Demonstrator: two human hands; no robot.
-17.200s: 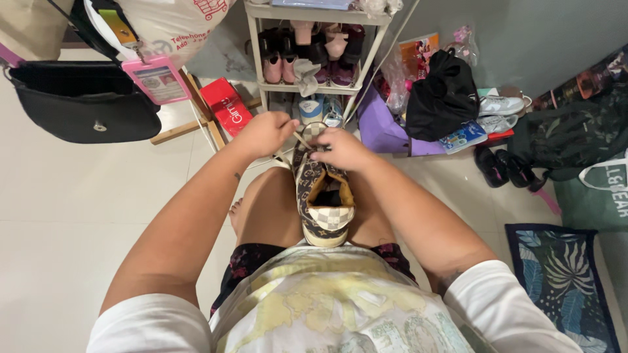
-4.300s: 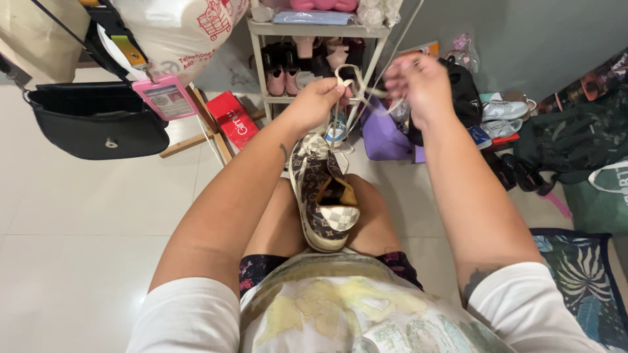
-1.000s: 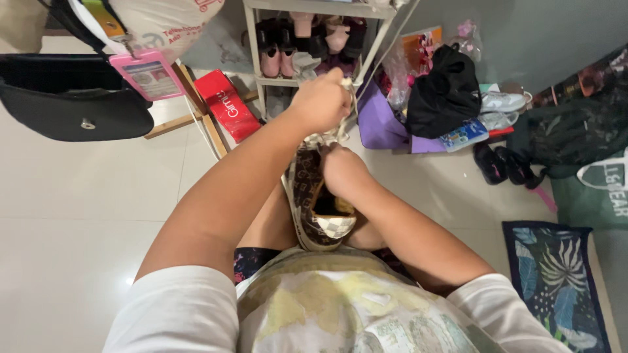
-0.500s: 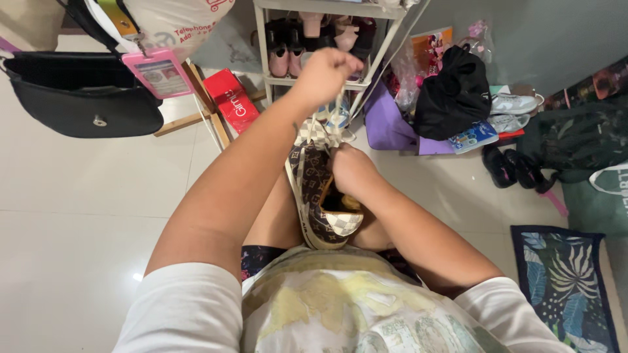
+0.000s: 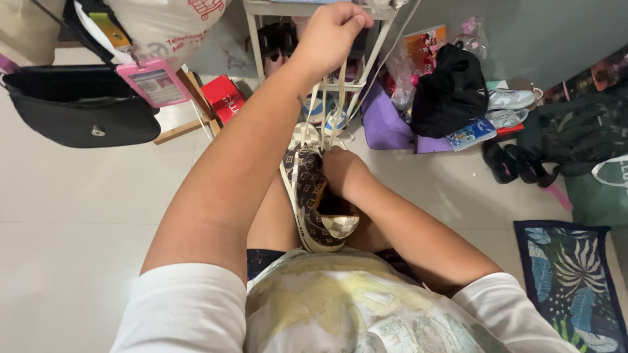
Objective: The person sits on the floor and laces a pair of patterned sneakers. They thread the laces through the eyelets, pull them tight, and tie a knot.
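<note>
Directly below you, pale glossy floor tiles spread across the left of the view, and a white metal shoe rack stands ahead with pairs of shoes on its shelves. A black leather shoulder bag hangs at upper left, with a pink card holder dangling beside it. To the right, a black cloth bag sits on the floor among clutter, and a dark rug with a leaf print lies at the lower right edge.

Between your bare knees rests a brown patterned canvas sneaker with cream checkered panels. Its long axis runs straight away from you: heel against your lap, toe pointing toward the rack. Both hands meet it from above, and your right hand is the nearer one.

Your right hand is closed over the tongue and eyelet area, fingers curled against the upper, pressing the shoe steady. Your left hand is raised well above the toe, closed in a fist around the cream flat shoelaces. The laces run taut and nearly upright from the eyelets to that fist.

The sneaker's canvas looks stiff and matte, its sole rim pale and smooth, its lining tan.
</note>
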